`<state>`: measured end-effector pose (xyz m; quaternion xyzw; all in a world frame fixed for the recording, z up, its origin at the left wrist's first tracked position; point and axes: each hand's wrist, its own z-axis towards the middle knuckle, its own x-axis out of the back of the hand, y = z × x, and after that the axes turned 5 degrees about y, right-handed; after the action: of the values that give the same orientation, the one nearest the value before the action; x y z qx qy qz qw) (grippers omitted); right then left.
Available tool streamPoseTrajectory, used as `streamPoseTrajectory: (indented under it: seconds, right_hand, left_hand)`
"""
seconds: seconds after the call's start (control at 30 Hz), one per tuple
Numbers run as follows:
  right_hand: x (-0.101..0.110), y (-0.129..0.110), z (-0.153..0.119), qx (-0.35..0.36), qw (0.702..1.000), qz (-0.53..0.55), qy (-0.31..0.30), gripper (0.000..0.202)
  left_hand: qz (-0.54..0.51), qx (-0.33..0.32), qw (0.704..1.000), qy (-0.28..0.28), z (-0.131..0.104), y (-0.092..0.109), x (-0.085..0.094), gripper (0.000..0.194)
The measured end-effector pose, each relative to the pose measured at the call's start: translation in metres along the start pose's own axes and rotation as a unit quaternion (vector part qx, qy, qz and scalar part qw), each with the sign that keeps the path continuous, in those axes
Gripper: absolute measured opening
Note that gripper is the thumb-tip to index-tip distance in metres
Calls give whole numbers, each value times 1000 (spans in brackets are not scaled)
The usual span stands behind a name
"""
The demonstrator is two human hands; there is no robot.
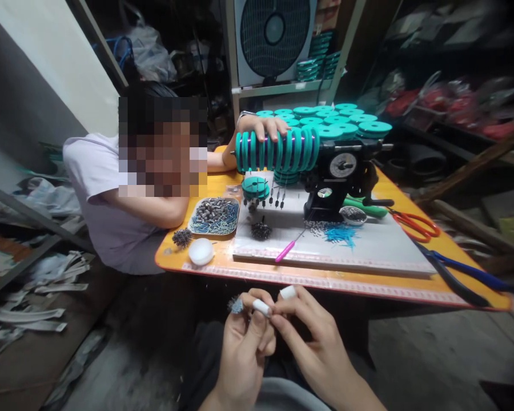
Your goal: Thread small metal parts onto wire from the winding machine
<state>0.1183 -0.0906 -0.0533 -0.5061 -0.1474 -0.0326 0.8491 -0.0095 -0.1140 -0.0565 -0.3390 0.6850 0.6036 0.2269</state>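
Below the table's near edge, my left hand (245,345) is closed around a small bundle of thin blue-grey pieces (236,305), whose ends stick out past the fingers. My right hand (314,334) pinches at the left fingertips; whatever lies between them is too small to make out. A finger of each hand wears a white wrap, one on the left (262,307) and one on the right (288,292). Nearest on the table are a pink-handled pointed tool (285,251) and a white round cup (201,252).
A black winding machine (325,194) carries a row of green spools (278,149), with another person's hand (263,124) on them. Around it are a tray of metal bits (214,216), blue pieces (341,235), orange-handled scissors (417,225) and blue-handled pliers (466,274). That person leans at the left.
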Motion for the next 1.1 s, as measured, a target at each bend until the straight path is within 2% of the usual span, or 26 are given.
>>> streamPoseTrajectory:
  seconds: [0.17, 0.3, 0.4, 0.5, 0.57, 0.67, 0.7, 0.77, 0.83, 0.9, 0.93, 1.0, 1.1]
  right_hand:
    - [0, -3, 0, 80, 996, -46, -18, 20]
    - [5, -1, 6, 223, 963, -138, -63, 20]
    - [21, -3, 16, 298, 937, -168, -65, 23]
    - [39, -13, 26, 285, 944, -160, -43, 23]
    - [43, -19, 29, 254, 952, -157, -62, 21]
    - [35, -21, 26, 160, 978, -121, -54, 13]
    - [30, -20, 24, 126, 985, -106, -42, 12]
    - [22, -17, 20, 80, 992, -92, -32, 14]
    - [18, -14, 17, 73, 991, -104, -36, 14]
    - [18, -13, 16, 85, 988, -124, -40, 14]
    - [19, -13, 16, 94, 986, -135, -41, 14]
    - [21, -14, 17, 109, 981, -153, -41, 15]
    - [23, -15, 19, 127, 976, -168, -50, 16]
  left_hand:
    - [-15, 36, 999, -26, -3, 2, 11, 16]
    - [26, 82, 995, -53, -7, 7, 28, 21]
    - [104, 148, 983, -22, -13, 13, 42, 31]
    - [181, 170, 968, 27, -17, 17, 49, 42]
    - [227, 128, 964, 45, -17, 20, 48, 42]
    - [306, -27, 951, 39, -12, 25, 41, 32]
    - [339, -97, 935, 30, -9, 27, 38, 25]
    - [401, -237, 885, 10, -3, 29, 35, 14]
    - [452, -325, 831, -18, 2, 30, 33, 26]
    - [492, -342, 799, -50, 5, 31, 32, 36]
    - [509, -334, 790, -68, 6, 31, 31, 35]
    - [522, -311, 788, -100, 6, 31, 28, 28]
    - [522, -264, 802, -119, 3, 34, 24, 16]
